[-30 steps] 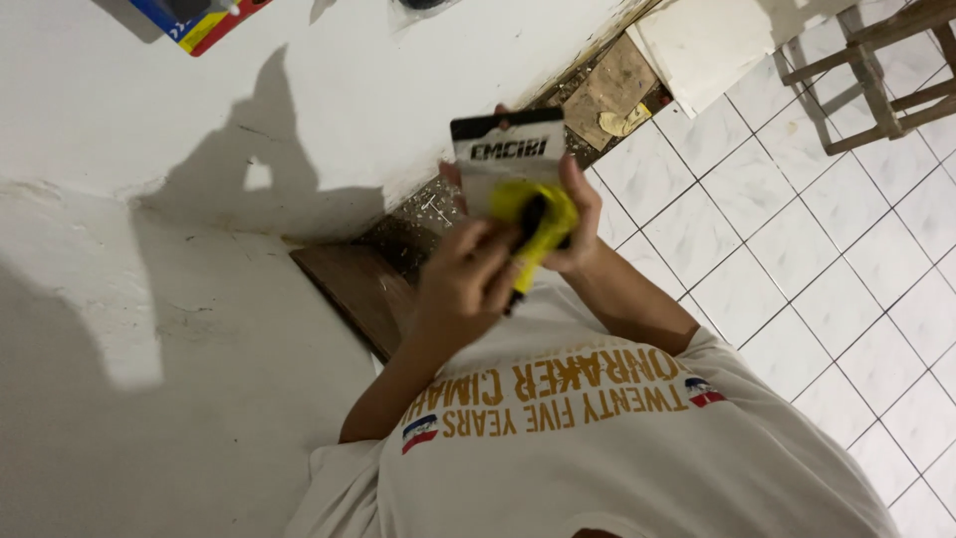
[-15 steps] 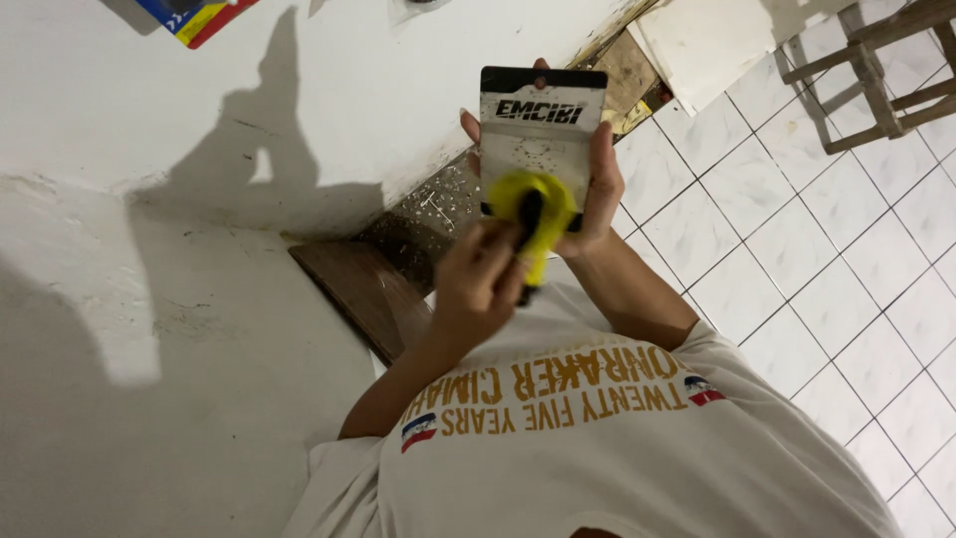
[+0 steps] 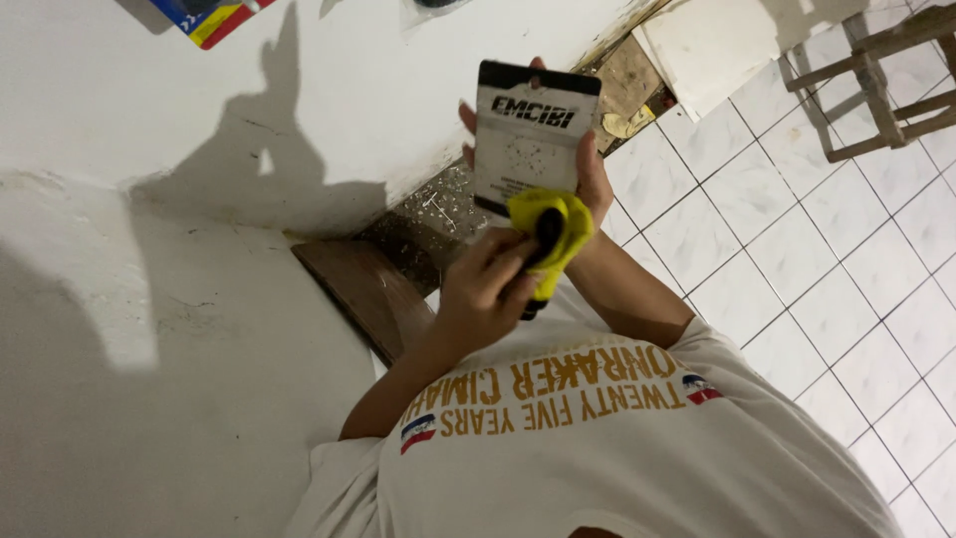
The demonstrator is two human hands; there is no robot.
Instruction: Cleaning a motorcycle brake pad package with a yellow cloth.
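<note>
The left hand (image 3: pixel 488 289) is closed around a yellow tool (image 3: pixel 550 231) with a black middle, its fingers wrapped over the lower part so that the yellow body sticks up out of the fist and a dark end shows just below the knuckles. The right hand (image 3: pixel 588 174) holds a flat card package (image 3: pixel 533 134), grey-white with a black band along its top edge; the thumb lies along the card's right side and fingertips peep out behind its left and top edges, so those fingers are pinched narrowly on the card. The tool sits right at the card's lower edge, touching or overlapping it, and whether it is fixed to the card there cannot be told. The card stands upright in the view, with its long axis running away from the person's chest, and the tool's long axis runs nearly the same way, tilted slightly to the left at its bottom. So the tool lies directly between the two hands, the left hand below it and already gripping it, the right hand just above and to the right of it. Both hands are held in the air in front of the white shirt (image 3: pixel 617 438), over the white tiled floor (image 3: pixel 797 259) and beside a white wall (image 3: pixel 199 149) with a brown board (image 3: pixel 363 294) at its foot. A wooden stool (image 3: pixel 876 80) stands well apart.
</note>
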